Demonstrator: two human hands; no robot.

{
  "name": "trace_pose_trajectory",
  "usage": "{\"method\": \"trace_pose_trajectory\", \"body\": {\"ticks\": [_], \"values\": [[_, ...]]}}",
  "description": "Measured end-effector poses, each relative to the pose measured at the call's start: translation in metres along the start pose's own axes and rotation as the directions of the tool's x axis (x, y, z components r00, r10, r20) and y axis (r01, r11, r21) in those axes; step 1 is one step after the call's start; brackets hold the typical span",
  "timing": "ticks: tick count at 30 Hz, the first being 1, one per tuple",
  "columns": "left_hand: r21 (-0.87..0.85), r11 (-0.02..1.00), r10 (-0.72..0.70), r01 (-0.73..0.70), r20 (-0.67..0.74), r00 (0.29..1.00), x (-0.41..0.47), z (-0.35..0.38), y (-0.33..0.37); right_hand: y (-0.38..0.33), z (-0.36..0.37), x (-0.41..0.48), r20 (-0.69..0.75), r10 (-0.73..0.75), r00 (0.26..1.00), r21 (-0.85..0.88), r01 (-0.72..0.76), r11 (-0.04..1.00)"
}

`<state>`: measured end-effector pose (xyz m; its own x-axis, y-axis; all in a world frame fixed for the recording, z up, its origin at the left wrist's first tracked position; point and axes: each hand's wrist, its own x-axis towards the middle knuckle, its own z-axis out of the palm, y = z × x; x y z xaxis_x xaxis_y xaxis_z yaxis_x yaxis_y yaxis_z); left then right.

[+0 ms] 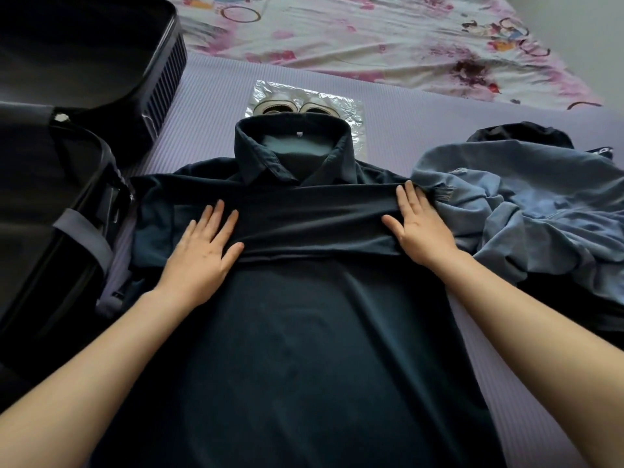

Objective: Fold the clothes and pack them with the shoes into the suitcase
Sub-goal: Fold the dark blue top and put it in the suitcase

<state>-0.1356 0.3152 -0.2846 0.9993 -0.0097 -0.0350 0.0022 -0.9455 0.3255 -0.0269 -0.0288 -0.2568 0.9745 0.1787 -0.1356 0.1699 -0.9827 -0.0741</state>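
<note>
A dark navy collared shirt (304,332) lies spread on the lilac mat, collar away from me, with its sleeves folded across the chest as a band. My left hand (202,251) presses flat on the left end of that band, fingers straight. At the band's right end my right hand (418,228) lies flat with its fingers spread. Light blue ripped jeans (526,211) sit crumpled to the right of the shirt. A pair of pale shoes (297,108) rests on a clear plastic sheet just beyond the collar, partly hidden by it. The open dark suitcase (50,184) stands at the left.
The lilac ribbed mat (209,96) covers the surface under everything. A floral pink and white sheet (371,35) lies across the far side. A dark garment (520,131) shows behind the jeans. The suitcase's strap and rim touch the shirt's left edge.
</note>
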Motion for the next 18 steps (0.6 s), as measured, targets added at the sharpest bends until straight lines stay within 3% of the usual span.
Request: {"method": "trace_pose_trajectory", "body": {"ticks": [3,7,10,12,14,18], "values": [[-0.033,0.999,-0.025,0.026,0.036,0.999,0.004,-0.001,-0.008,0.009,0.002,0.012,0.061,0.039,0.997,-0.018,-0.038,0.999],[-0.055,0.998,-0.024,0.028,0.075,0.997,0.006,-0.002,-0.015,0.015,-0.006,0.017,0.031,0.042,0.999,0.144,-0.046,0.989],[0.003,0.998,-0.065,0.065,0.081,0.995,0.007,-0.001,-0.009,0.006,-0.011,0.014,-0.063,0.023,0.998,0.07,-0.019,0.997],[0.023,0.998,-0.061,0.06,0.044,0.997,0.007,-0.003,-0.003,-0.01,-0.008,0.008,-0.151,-0.092,0.984,-0.026,0.089,0.996],[0.014,0.999,-0.044,0.045,-0.022,0.999,0.006,-0.003,0.0,-0.021,0.0,0.001,-0.103,-0.15,0.983,-0.06,0.144,0.988],[0.088,0.994,-0.066,0.064,0.017,0.998,0.007,0.004,-0.003,-0.017,0.018,0.001,0.102,-0.022,0.995,0.036,0.018,0.999]]}}
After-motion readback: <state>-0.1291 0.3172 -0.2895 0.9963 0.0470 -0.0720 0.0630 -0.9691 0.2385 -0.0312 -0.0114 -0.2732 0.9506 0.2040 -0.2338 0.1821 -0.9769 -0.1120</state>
